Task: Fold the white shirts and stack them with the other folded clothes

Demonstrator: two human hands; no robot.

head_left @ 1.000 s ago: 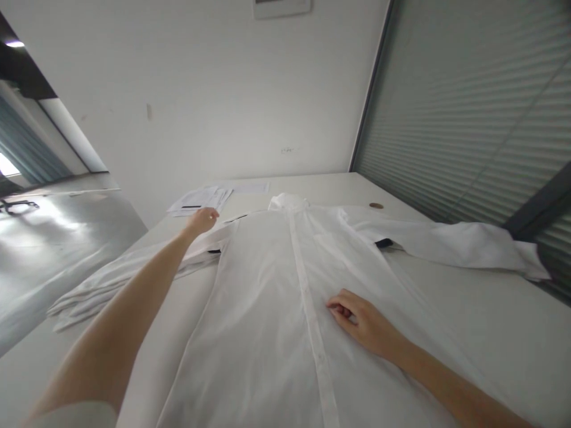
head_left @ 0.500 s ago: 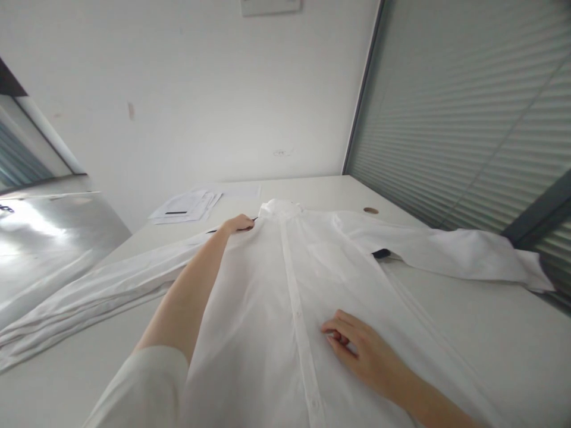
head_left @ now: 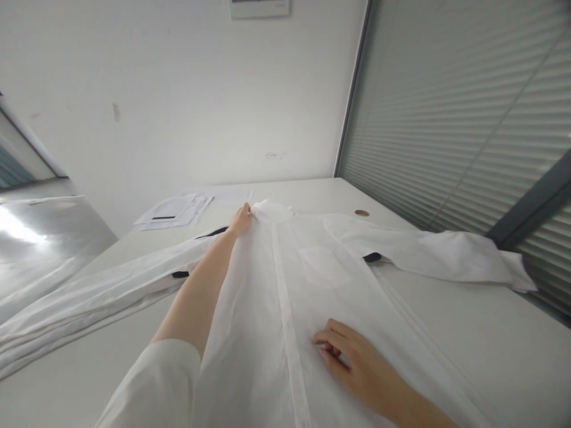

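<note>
A white button-up shirt (head_left: 250,333) lies spread face up, its placket running towards me and its collar (head_left: 272,211) at the far end. My left hand (head_left: 242,219) reaches across it and pinches the cloth at the shoulder beside the collar. My right hand (head_left: 357,362) hovers over or rests on the lower front, right of the placket; which of the two I cannot tell. Its fingers are loosely curled, with a gap to the thumb and nothing seen between them. One sleeve (head_left: 459,255) stretches right, the other sleeve (head_left: 111,285) left. Dark patches show near both underarms.
The white table (head_left: 504,339) reaches back to a white wall. Loose papers (head_left: 173,211) with a dark strip lie at the back left. A round brown-rimmed hole (head_left: 362,213) sits in the tabletop at the back right. Glass with blinds (head_left: 446,119) borders the right side.
My left hand has moved along the shoulder towards the collar. More of the dark patches on the left now shows. My right hand has hardly moved; the view has shifted slightly right.
</note>
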